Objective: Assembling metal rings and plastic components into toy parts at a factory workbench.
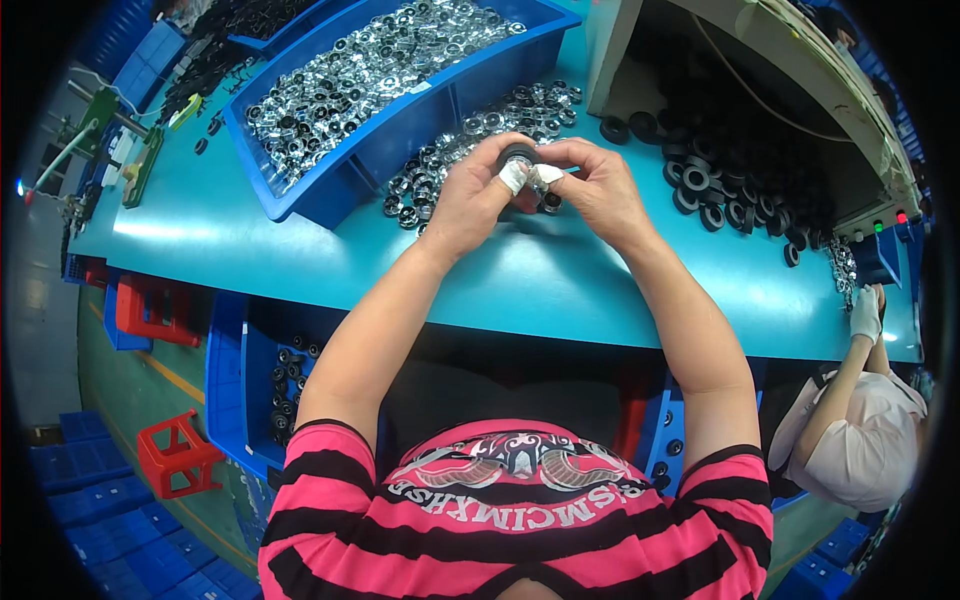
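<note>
The large blue bin (400,130) stands on the teal table (500,270), filled with shiny round parts (370,70). The black ring (518,155) is just off the bin's near right side, gripped by both hands. The left hand (475,195), nearer the bin, pinches the ring's left side between thumb and bent fingers; the right hand (605,190), farther right of the bin, grasps its right side the same way. Both thumbs wear white wrapping and meet just below the ring. A shiny piece (527,170) shows between them; I cannot tell whether it is seated in the ring.

Loose shiny parts (440,165) lie along the bin's near side, partly behind the 2 hands. Well to the right of the bin, a heap of black rings (700,175) spills from under a cream housing (600,60). Beyond that heap from the bin, 1 co-worker's gloved hand (866,312) is near a small pile of shiny pieces (842,272), with 1 red lamp (901,216) and 1 green lamp (878,226) above.

To the left of the bin stands a green lever device (140,165); dark pieces (215,50) lie beyond the bin's far left corner. Lower than the bin, below the table edge, a blue crate (230,370) holds black wheels (285,385), and 2 red stools (180,455) stand on the floor to the bin's lower left.
</note>
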Available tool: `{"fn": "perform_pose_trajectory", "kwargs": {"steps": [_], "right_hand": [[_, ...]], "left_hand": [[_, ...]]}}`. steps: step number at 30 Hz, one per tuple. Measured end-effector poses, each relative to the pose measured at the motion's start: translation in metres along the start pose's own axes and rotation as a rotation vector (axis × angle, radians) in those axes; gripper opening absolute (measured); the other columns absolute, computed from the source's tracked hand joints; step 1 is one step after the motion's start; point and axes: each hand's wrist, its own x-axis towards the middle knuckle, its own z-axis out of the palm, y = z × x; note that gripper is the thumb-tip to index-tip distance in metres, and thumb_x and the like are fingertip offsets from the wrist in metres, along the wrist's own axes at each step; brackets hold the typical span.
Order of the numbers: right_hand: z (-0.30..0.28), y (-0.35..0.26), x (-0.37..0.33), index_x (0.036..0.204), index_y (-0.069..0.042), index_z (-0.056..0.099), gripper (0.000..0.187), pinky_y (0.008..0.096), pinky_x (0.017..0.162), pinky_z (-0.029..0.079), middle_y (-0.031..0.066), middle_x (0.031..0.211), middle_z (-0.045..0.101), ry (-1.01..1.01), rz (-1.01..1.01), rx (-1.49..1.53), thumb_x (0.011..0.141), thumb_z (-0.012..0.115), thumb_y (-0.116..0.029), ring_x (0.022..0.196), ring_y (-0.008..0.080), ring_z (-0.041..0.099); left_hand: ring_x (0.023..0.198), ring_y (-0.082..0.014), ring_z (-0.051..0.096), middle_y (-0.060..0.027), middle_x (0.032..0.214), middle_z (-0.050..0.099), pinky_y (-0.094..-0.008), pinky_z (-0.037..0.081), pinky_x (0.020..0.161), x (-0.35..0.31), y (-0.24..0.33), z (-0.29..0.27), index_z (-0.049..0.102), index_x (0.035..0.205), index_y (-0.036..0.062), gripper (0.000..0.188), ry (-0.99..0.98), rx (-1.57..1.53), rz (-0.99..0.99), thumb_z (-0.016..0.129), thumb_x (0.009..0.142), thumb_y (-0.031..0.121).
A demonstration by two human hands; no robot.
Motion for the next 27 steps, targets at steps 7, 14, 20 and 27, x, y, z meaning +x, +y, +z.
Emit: {"fn": "perform_pose_trajectory", "kwargs": {"steps": [7,14,20,27], "right_hand": [[0.004,-0.001,-0.001,0.111,-0.009,0.078,0.028,0.0277,0.074,0.05,0.0047,0.094,0.067,0.021,-0.027,0.043,0.085,0.077,-0.018,0.085,0.0127,0.064],[0.013,0.003,-0.006,0.112,-0.011,0.078,0.031,0.0273,0.068,0.046,0.0019,0.079,0.064,0.055,-0.117,-0.016,0.081,0.075,-0.013,0.073,0.0096,0.055],[0.016,-0.005,-0.007,0.112,-0.007,0.077,0.03,0.0264,0.073,0.049,0.0036,0.082,0.068,0.062,-0.049,0.054,0.084,0.071,-0.011,0.078,0.0101,0.061],[0.006,-0.004,-0.003,0.112,-0.003,0.076,0.028,0.0256,0.078,0.051,0.008,0.095,0.073,-0.001,0.065,0.258,0.086,0.073,-0.012,0.088,0.0115,0.066]], "left_hand": [[0.067,-0.0077,0.059,-0.002,0.087,0.064,-0.0241,0.053,0.057,0.0,0.003,-0.002,0.062,0.123,0.0064,0.025,0.032,0.068,-0.033,0.06,0.102,0.019],[0.059,-0.0043,0.053,0.0006,0.079,0.063,-0.0197,0.045,0.048,-0.003,0.002,0.001,0.067,0.115,0.0064,0.018,0.139,0.102,0.016,0.06,0.1,0.01],[0.057,-0.0033,0.051,0.0021,0.076,0.061,-0.0189,0.041,0.046,-0.002,0.0,0.002,0.067,0.116,0.0066,0.018,0.169,0.14,0.087,0.058,0.101,0.01],[0.062,-0.0036,0.052,0.0004,0.083,0.063,-0.0197,0.043,0.049,0.0,0.005,0.002,0.065,0.12,0.0073,0.022,0.103,0.102,-0.024,0.053,0.103,0.012]]}}
